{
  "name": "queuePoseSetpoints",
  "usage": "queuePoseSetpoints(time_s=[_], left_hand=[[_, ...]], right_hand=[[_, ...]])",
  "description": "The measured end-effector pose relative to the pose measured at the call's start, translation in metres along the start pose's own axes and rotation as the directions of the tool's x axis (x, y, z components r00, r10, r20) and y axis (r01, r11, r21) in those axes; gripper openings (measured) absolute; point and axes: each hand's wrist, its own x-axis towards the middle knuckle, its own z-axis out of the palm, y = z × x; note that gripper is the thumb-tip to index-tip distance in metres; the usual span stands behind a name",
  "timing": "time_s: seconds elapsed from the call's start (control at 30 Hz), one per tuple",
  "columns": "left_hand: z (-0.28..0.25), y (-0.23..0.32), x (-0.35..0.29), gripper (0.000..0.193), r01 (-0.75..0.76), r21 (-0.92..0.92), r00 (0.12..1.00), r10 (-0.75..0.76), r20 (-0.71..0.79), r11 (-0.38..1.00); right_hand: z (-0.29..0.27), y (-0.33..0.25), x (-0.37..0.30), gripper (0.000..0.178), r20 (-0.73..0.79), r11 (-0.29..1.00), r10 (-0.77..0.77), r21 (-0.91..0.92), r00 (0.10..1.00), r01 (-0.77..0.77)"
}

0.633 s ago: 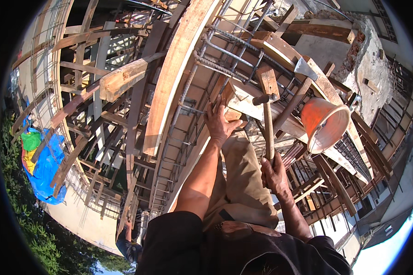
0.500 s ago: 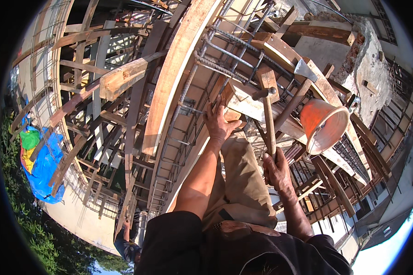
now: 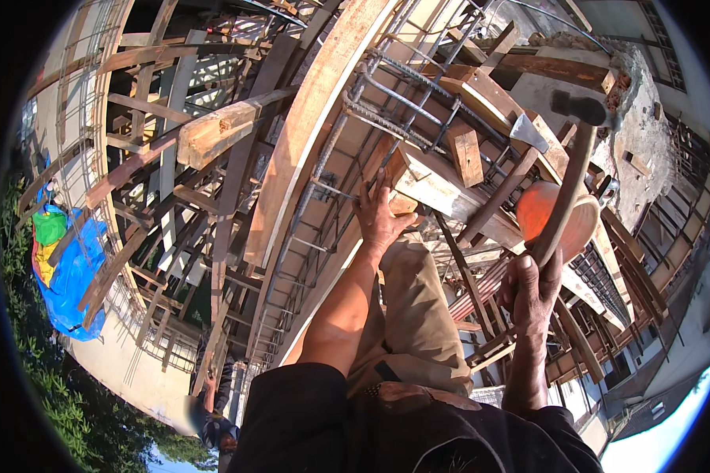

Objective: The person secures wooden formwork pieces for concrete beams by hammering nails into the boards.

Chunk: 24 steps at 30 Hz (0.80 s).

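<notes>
My right hand (image 3: 533, 288) is wrapped round the wooden handle of a hammer (image 3: 569, 177), lifted on the right with its dark metal head up. Toward the middle, my left hand (image 3: 380, 217) grips a short wooden block (image 3: 403, 204), its thumb on the near side and its fingers along the left. That block sits by the end of a pale timber beam (image 3: 442, 186), which runs off to the lower right. Another short wood block (image 3: 465, 154) rests just beyond the beam. What the left fingertips press on is partly hidden.
An orange bucket (image 3: 535, 211) stands behind the hammer handle. Steel rebar cages (image 3: 406, 98) and a long curved plank (image 3: 308, 118) lie ahead and left. Broken concrete (image 3: 635, 118) is at the far right. A blue tarp (image 3: 75, 276) hangs far left; another person (image 3: 219, 430) shows below.
The right hand has raised the hammer up and to the right, away from the short block beyond the beam. My left hand stays at nearly the same place on the wood.
</notes>
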Motion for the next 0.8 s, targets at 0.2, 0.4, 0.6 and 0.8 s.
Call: queuePoseSetpoints(time_s=[0.2, 0.4, 0.6, 0.8], left_hand=[[0.008, 0.012, 0.011, 0.118, 0.044, 0.147, 0.987, -0.066, 0.146, 0.988], [0.001, 0.004, 0.008, 0.116, 0.080, 0.116, 0.983, -0.098, 0.157, 0.990], [0.004, 0.008, 0.008, 0.113, 0.080, 0.113, 0.980, -0.099, 0.171, 0.990], [0.000, 0.002, 0.004, 0.114, 0.057, 0.052, 0.991, -0.062, 0.115, 0.997]], right_hand=[[0.009, 0.080, -0.014, 0.014, 0.004, 0.967, 0.106, -0.233, 0.994, -0.102], [0.033, 0.064, -0.014, 0.018, 0.056, 0.923, 0.379, -0.094, 0.924, -0.373], [0.034, 0.082, -0.023, 0.018, 0.044, 0.941, 0.319, -0.133, 0.947, -0.311], [0.022, 0.014, -0.012, 0.025, 0.080, 0.948, 0.272, -0.195, 0.959, -0.252]])
